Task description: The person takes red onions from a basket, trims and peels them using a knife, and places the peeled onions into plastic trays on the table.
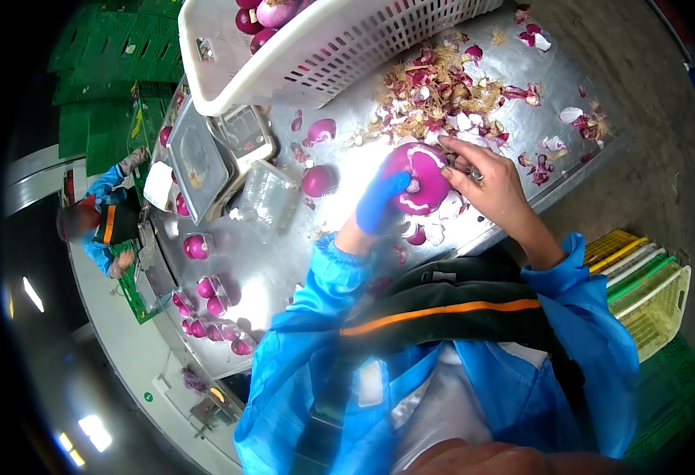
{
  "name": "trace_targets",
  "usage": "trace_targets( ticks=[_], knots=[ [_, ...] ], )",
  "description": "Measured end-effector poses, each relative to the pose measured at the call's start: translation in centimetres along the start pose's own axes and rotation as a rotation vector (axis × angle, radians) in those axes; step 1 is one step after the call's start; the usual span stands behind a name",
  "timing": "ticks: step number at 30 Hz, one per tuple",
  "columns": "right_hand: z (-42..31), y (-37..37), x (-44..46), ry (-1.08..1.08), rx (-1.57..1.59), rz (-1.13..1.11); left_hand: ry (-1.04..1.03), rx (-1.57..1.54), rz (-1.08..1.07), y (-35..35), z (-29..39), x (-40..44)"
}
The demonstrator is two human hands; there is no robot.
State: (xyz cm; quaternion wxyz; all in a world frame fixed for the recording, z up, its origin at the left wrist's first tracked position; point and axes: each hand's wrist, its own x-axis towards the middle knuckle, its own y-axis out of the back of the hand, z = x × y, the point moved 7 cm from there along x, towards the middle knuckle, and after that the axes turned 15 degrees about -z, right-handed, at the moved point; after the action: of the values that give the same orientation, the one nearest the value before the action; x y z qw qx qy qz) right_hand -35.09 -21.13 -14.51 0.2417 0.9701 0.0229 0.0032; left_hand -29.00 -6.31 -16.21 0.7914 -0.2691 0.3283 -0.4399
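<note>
blue glove covers the left hand (pixel 381 199), fingers clamped on a big purple onion (pixel 431 186) held up over the near part of the steel table (pixel 577 79). palm side of that hand and the onion's underside are hidden, glare washes out the glove's edge. right hand (pixel 494 182) is bare, fingers curled together around a small metallic item (pixel 472 172), mostly covered, type can't be told; thumb tip sits at the onion's right edge. pale ring marks show on the onion's skin.

white crate (pixel 347 55) is cut off at the top edge, only some of its onions visible. peelings (pixel 442 87) heaped beside it, individual scraps hard to separate. clear tray (pixel 271 194) blurs into glare near the scale (pixel 244 131), display unreadable. packed onions (pixel 197 247) at left, wrap barely visible. co-worker (pixel 110 214) far left, small, head blurred.

writing: white patch (pixel 371 384) on the wearer's jacket is washed out, illegible. round green sign (pixel 148 397) carries a pale mark, too small to read. white sheet (pixel 157 186) by the scale overexposed.
</note>
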Motion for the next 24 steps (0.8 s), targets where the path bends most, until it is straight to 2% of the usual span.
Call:
trace_targets(
  ticks=[2,5,6,8,9,10,11,12,13,16,19,20,23,24],
  knots=[
    [-1.5,0.4,-0.2,0.118,-0.198,0.068,-0.006,0.004,0.005,1.0,-0.8,-0.1],
    [-1.8,-0.1,-0.2,0.059,-0.41,0.067,-0.047,0.335,0.064,2.1,-0.4,-0.5],
    [-1.7,-0.1,-0.1,0.084,-0.389,0.113,-0.042,0.33,0.054,2.1,-0.4,-0.5],
    [-0.2,-0.4,0.7,-0.093,-0.288,0.021,-0.038,0.321,0.043,1.9,-0.1,-0.8],
    [0.6,-0.4,1.1,-0.179,-0.238,-0.023,-0.016,0.395,0.002,1.1,-0.3,-1.1],
    [2.1,-0.2,1.5,-0.146,-0.269,0.068,0.007,0.472,-0.045,0.2,-0.6,-1.4],
    [4.2,-0.9,1.5,-0.187,-0.221,0.0,0.03,0.55,-0.095,-0.5,-0.8,-1.3],
    [5.0,-1.0,1.5,-0.261,-0.04,-0.042,-0.004,0.633,-0.152,-1.2,-0.9,-0.9],
    [5.6,-1.7,1.3,-0.334,0.147,-0.097,0.022,0.542,-0.109,-0.7,-1.0,-0.8],
    [5.7,-1.1,0.7,-0.345,0.324,-0.059,0.07,0.225,-0.046,0.7,-0.9,0.0],
    [3.8,-1.4,0.3,-0.182,0.486,-0.144,0.022,0.409,0.004,1.3,-0.3,-0.1],
    [2.8,-1.5,0.5,-0.036,0.38,-0.124,-0.037,0.265,0.019,1.7,-0.2,0.0],
    [3.1,-1.6,0.3,-0.25,0.529,-0.135,-0.08,0.039,-0.077,1.5,-0.6,0.9],
    [3.3,-2.1,0.6,-0.242,0.511,-0.087,-0.157,0.097,-0.003,1.9,-0.7,0.7]
  ],
)
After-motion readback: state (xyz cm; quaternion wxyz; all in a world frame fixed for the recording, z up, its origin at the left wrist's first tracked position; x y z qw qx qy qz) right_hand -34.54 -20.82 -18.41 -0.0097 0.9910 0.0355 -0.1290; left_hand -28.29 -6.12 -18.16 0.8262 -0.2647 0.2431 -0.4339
